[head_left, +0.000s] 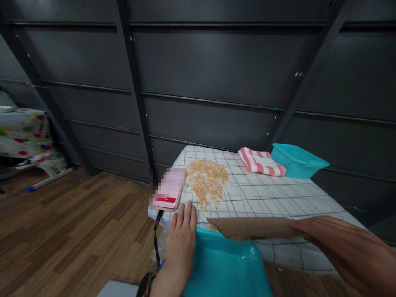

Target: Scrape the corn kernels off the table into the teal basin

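Since the cardboard strip [256,228] looks thin and dry, it'll prob. be v. light, stiff along its length but apt to bend or crease if pressed hard; best hold is approx. where the R hand [311,227] has it, at the end nearest the wrist, w/ the long edge kept free. It sticks out to the left of the R hand, over the table edge and the near tub [229,264]. R hand is closed round that end, though the fingers are mostly hidden, so can't tell exact finger placement. The bean pile [206,179], yellowish w/ paler bits mixed in, lies just beyond the L fingertips; loose, hard & roundish, so beans likely roll and slip, and a cupped palm or flat edge should suit better than a pinch. L hand [181,237] is flat, palm down, fingers straight and near one another, on the tablecloth [256,198] at the near edge, gripping nothing. Pink device [168,187] is just left of the L fingers; near tub is right of the L hand, below the strip. Can't tell if the L hand touches its rim.
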`<act>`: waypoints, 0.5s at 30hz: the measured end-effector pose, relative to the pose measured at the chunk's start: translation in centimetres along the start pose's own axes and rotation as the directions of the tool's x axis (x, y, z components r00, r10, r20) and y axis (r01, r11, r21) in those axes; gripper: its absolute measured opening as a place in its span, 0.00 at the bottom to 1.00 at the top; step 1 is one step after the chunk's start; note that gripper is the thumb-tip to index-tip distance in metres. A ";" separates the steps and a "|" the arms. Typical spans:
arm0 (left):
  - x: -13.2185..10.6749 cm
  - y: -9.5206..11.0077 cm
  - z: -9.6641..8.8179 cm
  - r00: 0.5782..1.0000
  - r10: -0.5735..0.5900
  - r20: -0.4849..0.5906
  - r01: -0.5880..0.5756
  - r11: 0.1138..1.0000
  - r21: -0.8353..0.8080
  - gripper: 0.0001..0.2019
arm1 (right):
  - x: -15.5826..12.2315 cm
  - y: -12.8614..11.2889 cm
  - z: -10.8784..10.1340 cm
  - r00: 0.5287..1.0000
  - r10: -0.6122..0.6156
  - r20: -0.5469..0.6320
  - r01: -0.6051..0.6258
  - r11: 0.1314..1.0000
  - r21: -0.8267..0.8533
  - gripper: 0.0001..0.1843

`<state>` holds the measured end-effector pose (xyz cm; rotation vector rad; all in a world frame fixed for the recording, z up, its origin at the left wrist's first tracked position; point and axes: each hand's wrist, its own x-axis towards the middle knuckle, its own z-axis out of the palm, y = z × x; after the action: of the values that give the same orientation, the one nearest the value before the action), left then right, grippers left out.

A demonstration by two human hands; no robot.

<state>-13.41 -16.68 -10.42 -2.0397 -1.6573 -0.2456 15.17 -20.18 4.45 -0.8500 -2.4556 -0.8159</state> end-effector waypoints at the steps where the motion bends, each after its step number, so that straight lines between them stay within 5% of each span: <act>1: 0.0 0.0 -0.1 1.000 -0.001 -0.001 0.001 1.000 -0.008 0.30 | 0.2 0.0 -0.1 1.000 -0.003 -0.005 0.003 1.000 0.001 0.21; 15: 0.2 0.1 -0.3 1.000 -0.002 0.017 0.002 1.000 -0.018 0.30 | 0.1 0.3 -0.2 0.999 0.035 0.019 -0.035 0.999 0.010 0.20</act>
<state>-13.18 -16.73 -10.09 -2.0591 -1.6733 -0.2460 15.36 -20.08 4.81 -0.8980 -2.4517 -0.7863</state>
